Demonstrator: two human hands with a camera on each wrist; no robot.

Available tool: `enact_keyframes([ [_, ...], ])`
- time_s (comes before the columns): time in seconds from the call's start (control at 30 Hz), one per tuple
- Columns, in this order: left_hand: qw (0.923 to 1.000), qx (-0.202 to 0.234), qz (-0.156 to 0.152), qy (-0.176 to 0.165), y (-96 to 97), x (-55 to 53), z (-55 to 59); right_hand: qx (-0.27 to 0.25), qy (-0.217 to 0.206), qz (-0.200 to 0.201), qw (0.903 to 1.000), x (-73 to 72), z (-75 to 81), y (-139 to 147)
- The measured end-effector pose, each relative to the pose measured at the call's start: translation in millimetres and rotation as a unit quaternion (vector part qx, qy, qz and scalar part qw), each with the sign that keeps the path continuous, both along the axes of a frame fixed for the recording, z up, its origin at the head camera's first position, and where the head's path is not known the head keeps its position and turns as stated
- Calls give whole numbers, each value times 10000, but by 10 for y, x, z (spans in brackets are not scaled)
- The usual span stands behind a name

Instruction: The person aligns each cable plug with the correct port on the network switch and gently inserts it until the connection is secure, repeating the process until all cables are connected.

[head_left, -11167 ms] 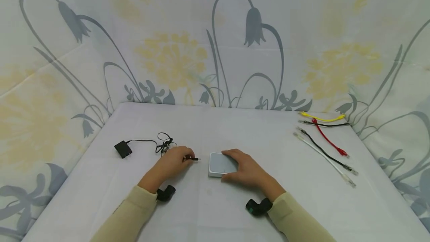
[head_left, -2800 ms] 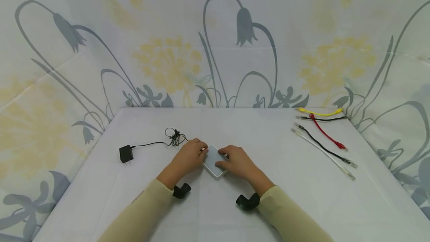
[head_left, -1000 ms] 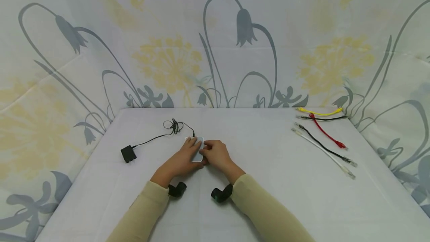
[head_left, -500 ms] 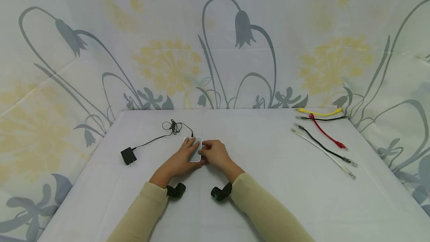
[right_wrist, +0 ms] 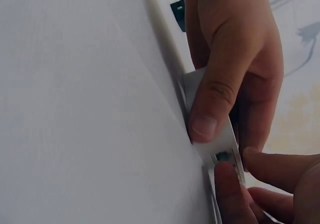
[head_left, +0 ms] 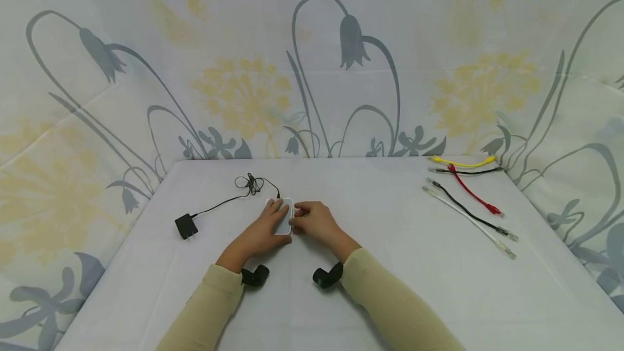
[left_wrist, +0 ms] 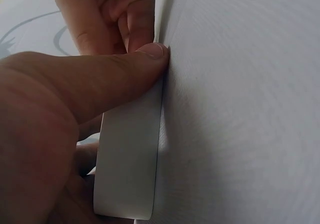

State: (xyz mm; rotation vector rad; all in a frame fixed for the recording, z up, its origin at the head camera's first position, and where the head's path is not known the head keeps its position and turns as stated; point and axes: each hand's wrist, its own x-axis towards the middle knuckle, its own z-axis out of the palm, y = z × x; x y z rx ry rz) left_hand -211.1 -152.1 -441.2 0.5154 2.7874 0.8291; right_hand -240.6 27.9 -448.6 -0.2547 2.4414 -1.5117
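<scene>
In the head view a small white router (head_left: 284, 224) with a grey top lies on the white table. My left hand (head_left: 263, 229) grips it, fingers over the top and thumb on the near side, as the left wrist view shows with the thumb (left_wrist: 120, 76) against the white side wall (left_wrist: 130, 159). My right hand (head_left: 319, 223) is at the router's right side, its fingertips touching the edge. A small dark opening or switch (right_wrist: 223, 156) shows beside one of them in the right wrist view. A thin black power cable (head_left: 273, 184) meets the router's far edge.
At the left lies a black power adapter (head_left: 186, 226), joined to the coiled cable. Several short network cables lie at the right: a yellow cable (head_left: 463, 164), a red cable (head_left: 470, 191), a white cable (head_left: 468, 221) and black ones. Flowered cloth (head_left: 244, 96) hangs behind.
Earlier my left hand held the cable's plug and my right hand the router. The cable then joined the router, which turned and shifted left; my left hand took it. My right hand has drawn back slightly.
</scene>
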Motion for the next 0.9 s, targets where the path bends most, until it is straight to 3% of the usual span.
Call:
enact_keyframes([
  [0.37, 10000, -26, 37, -3, 12, -14, 5, 628, 450, 237, 9967, -24, 114, 274],
  [0.9, 9999, -24, 19, -98, 11, -12, -10, 1550, 937, 65, 9834, -60, 240, 741],
])
